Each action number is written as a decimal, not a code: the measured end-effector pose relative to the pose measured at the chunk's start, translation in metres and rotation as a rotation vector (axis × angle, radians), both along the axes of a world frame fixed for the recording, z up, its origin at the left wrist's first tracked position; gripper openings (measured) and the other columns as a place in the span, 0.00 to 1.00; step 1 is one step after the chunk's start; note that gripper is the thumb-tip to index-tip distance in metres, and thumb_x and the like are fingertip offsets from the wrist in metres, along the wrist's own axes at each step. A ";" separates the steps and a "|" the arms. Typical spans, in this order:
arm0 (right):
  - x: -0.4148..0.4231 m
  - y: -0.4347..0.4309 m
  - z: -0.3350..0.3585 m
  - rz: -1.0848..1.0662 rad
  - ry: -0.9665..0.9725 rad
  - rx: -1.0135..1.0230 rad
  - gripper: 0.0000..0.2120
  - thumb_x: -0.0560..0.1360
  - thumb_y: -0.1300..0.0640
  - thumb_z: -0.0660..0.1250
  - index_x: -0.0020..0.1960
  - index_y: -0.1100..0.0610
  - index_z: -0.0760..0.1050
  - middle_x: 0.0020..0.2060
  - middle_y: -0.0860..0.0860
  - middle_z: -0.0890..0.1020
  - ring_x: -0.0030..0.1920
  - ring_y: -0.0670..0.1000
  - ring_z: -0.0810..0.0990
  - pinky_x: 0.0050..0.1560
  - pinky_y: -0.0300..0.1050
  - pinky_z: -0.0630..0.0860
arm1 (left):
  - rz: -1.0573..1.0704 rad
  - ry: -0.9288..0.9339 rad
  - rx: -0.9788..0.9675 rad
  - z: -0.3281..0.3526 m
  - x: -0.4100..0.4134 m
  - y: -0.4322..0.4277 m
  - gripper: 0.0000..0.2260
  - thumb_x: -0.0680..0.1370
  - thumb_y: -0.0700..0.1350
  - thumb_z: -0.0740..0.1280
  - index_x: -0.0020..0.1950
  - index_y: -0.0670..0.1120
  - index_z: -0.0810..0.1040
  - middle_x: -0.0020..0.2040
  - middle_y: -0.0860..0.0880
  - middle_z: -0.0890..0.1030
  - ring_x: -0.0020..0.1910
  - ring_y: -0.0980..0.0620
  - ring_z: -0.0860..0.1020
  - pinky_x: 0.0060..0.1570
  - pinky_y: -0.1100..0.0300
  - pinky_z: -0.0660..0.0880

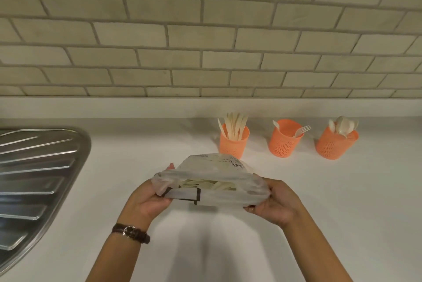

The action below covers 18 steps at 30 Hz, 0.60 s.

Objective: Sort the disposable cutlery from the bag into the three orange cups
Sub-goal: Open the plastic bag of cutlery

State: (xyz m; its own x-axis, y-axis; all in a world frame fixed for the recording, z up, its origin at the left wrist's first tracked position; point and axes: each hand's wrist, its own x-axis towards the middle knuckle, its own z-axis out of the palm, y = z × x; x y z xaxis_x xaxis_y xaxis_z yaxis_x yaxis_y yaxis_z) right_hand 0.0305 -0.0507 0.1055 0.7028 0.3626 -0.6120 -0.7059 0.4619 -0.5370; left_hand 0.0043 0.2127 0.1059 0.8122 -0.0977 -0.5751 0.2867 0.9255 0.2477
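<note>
I hold a clear plastic bag [212,179] above the white counter, its mouth stretched wide toward me, with pale cutlery lying inside. My left hand [146,199] grips the bag's left edge and my right hand [274,201] grips its right edge. Three orange perforated cups stand in a row behind the bag. The left cup [233,142] holds several knives. Two forks lean in the middle cup [285,140]. The right cup [336,143] holds several spoons.
A steel sink drainboard [34,172] fills the left side of the white counter [137,144]. A tiled wall [205,42] rises directly behind the cups. A watch sits on my left wrist [131,232].
</note>
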 end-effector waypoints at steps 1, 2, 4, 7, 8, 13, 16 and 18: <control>0.001 0.001 0.000 -0.001 -0.026 -0.028 0.14 0.73 0.57 0.65 0.55 0.61 0.79 0.51 0.59 0.84 0.48 0.59 0.83 0.50 0.52 0.78 | -0.057 -0.011 0.018 0.005 0.001 -0.004 0.29 0.53 0.31 0.80 0.52 0.40 0.76 0.43 0.40 0.83 0.36 0.43 0.84 0.27 0.45 0.79; 0.003 0.001 0.004 0.010 -0.093 -0.088 0.16 0.74 0.51 0.65 0.55 0.61 0.80 0.51 0.59 0.84 0.48 0.58 0.83 0.49 0.51 0.79 | -0.112 -0.008 0.084 0.008 0.001 -0.007 0.20 0.63 0.39 0.77 0.52 0.41 0.76 0.46 0.40 0.83 0.39 0.42 0.84 0.33 0.43 0.80; 0.005 -0.002 0.017 0.083 -0.342 -0.340 0.22 0.66 0.42 0.73 0.48 0.59 0.80 0.43 0.55 0.85 0.41 0.53 0.82 0.40 0.45 0.78 | -0.208 -0.078 0.276 0.010 0.001 -0.005 0.21 0.71 0.54 0.71 0.58 0.42 0.75 0.54 0.41 0.82 0.51 0.41 0.82 0.49 0.45 0.79; 0.008 -0.009 0.024 0.143 -0.638 -0.768 0.17 0.62 0.56 0.80 0.44 0.59 0.75 0.37 0.55 0.79 0.36 0.52 0.77 0.36 0.42 0.73 | -0.348 -0.251 0.759 0.014 -0.003 -0.001 0.27 0.65 0.48 0.77 0.61 0.47 0.73 0.58 0.42 0.78 0.55 0.44 0.79 0.47 0.56 0.80; 0.010 -0.009 0.025 0.096 -0.700 -0.892 0.13 0.65 0.60 0.78 0.44 0.59 0.75 0.37 0.56 0.78 0.36 0.53 0.76 0.37 0.42 0.73 | -0.356 -0.270 0.999 0.012 -0.005 0.001 0.24 0.64 0.46 0.78 0.56 0.49 0.73 0.55 0.44 0.78 0.51 0.46 0.79 0.43 0.60 0.79; 0.004 -0.004 0.029 -0.058 -1.053 -1.523 0.01 0.70 0.58 0.73 0.42 0.55 0.82 0.42 0.47 0.79 0.40 0.48 0.73 0.38 0.39 0.66 | -0.104 -0.210 2.013 0.003 -0.011 0.015 0.08 0.71 0.47 0.73 0.34 0.53 0.76 0.40 0.54 0.79 0.38 0.55 0.77 0.36 0.65 0.68; -0.001 -0.001 0.031 -0.024 -0.904 -1.392 0.06 0.74 0.60 0.69 0.39 0.58 0.82 0.31 0.49 0.79 0.29 0.44 0.73 0.34 0.38 0.67 | -0.188 -0.146 1.728 -0.003 -0.014 0.016 0.07 0.74 0.43 0.70 0.36 0.49 0.80 0.36 0.49 0.82 0.36 0.51 0.78 0.32 0.66 0.74; -0.003 -0.002 0.032 -0.025 -0.646 -0.957 0.08 0.74 0.63 0.67 0.37 0.62 0.80 0.22 0.51 0.76 0.23 0.46 0.70 0.27 0.36 0.70 | -0.259 -0.092 1.140 -0.004 -0.014 0.017 0.05 0.75 0.40 0.68 0.47 0.40 0.82 0.45 0.40 0.83 0.42 0.46 0.81 0.37 0.63 0.80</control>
